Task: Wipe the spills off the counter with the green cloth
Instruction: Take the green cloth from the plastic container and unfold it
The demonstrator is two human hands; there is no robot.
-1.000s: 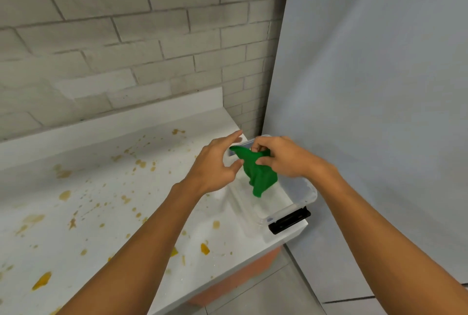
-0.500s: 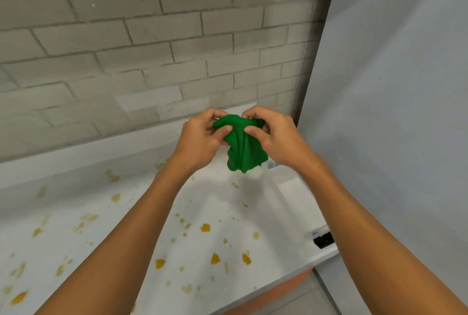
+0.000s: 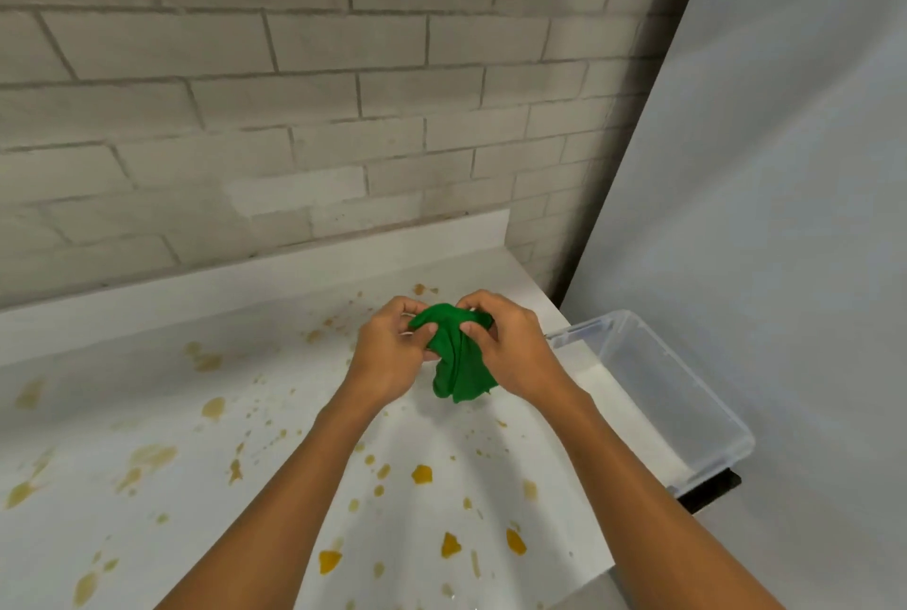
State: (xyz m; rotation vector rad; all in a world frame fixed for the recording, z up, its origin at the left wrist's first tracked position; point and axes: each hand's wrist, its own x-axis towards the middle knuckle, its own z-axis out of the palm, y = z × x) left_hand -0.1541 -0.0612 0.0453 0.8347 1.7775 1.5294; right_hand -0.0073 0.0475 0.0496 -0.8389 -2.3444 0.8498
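Observation:
The green cloth (image 3: 459, 364) hangs bunched above the white counter (image 3: 275, 413), pinched at its top by both hands. My left hand (image 3: 387, 354) grips its left edge and my right hand (image 3: 510, 349) grips its right edge, thumbs pressed into the fabric. The lower end of the cloth dangles free over the counter. Yellow-brown spills (image 3: 422, 474) are scattered across the counter, with larger blots at the left (image 3: 147, 457) and near the front edge (image 3: 515, 542).
A clear plastic bin (image 3: 657, 393) with a black latch (image 3: 711, 494) sits at the counter's right end. A grey brick wall (image 3: 294, 119) backs the counter. A pale flat panel (image 3: 785, 217) stands to the right.
The cloth has come out of the bin and now hangs over the counter, left of the bin. My left hand took hold of it alongside my right. The view shifted.

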